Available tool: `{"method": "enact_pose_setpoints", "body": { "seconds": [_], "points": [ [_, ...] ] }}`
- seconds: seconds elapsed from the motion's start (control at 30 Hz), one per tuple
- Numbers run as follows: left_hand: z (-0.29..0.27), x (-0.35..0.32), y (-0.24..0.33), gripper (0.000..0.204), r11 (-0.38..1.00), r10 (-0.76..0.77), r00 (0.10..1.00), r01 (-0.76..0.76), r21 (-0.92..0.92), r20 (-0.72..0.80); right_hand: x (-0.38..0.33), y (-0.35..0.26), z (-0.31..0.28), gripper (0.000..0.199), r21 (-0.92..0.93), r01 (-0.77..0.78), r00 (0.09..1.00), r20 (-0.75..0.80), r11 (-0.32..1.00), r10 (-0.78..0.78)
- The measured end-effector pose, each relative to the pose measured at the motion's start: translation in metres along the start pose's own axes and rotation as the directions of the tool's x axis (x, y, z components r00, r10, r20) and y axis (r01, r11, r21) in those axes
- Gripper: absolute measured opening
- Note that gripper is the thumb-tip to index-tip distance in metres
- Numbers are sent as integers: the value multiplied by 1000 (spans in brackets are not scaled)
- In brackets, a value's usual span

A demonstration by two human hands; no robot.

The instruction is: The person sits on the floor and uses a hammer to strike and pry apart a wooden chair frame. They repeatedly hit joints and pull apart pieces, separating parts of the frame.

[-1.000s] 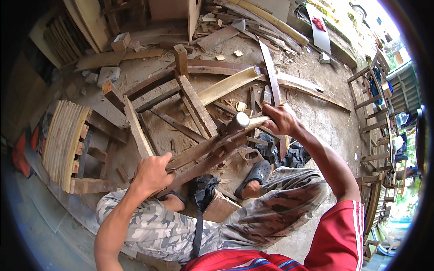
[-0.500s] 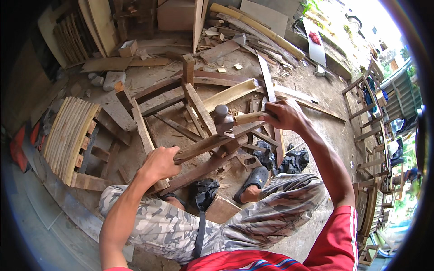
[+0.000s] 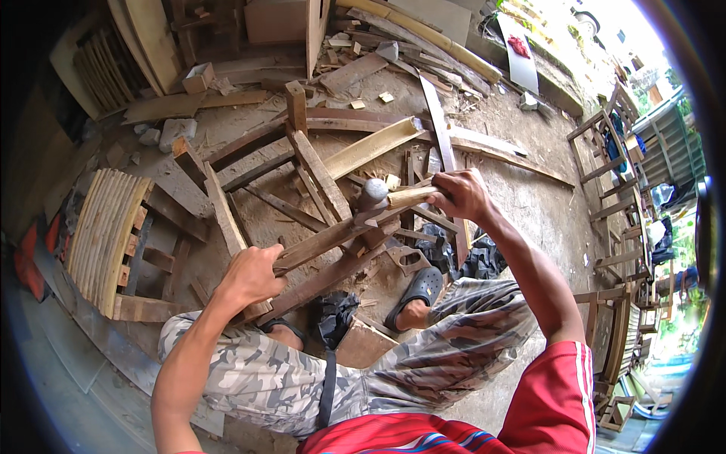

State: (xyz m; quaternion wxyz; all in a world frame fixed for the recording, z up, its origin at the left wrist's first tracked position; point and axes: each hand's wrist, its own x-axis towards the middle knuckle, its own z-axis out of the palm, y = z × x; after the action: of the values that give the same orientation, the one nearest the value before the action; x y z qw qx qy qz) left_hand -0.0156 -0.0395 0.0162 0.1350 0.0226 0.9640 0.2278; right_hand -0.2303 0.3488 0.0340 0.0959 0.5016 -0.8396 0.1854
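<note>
Since half a second ago I've dropped the hammer [image 3: 376, 192], clenched in my right hand [image 3: 456, 197], head-first onto the dark wooden frame rail [image 3: 333, 238], whose near end my left hand [image 3: 251, 275] grips, so the joint is being driven.

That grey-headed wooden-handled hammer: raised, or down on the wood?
Down: the hammer head meets the dark wooden rail; right hand grips its handle, left hand holds the rail.

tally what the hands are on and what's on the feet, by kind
hammer, in the right hand: 1
dark wooden bars of the frame, held by the left hand: 2
dark sandals, one clear, one mostly hidden: 2
total: 5
</note>
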Motion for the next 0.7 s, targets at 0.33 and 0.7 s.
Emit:
{"method": "enact_pose_setpoints", "body": {
  "seconds": [0.33, 0.7],
  "points": [
    [-4, 1, 2, 30, 999, 27, 999, -27, 23, -24, -25, 14, 34, 54, 44, -92, 991, -92, 995, 96],
    [-1, -2, 5, 28, 999, -29, 999, 30, 24, -20, -13, -15, 18, 52, 95, -281, 955, -64, 955, 288]
  ]
}}
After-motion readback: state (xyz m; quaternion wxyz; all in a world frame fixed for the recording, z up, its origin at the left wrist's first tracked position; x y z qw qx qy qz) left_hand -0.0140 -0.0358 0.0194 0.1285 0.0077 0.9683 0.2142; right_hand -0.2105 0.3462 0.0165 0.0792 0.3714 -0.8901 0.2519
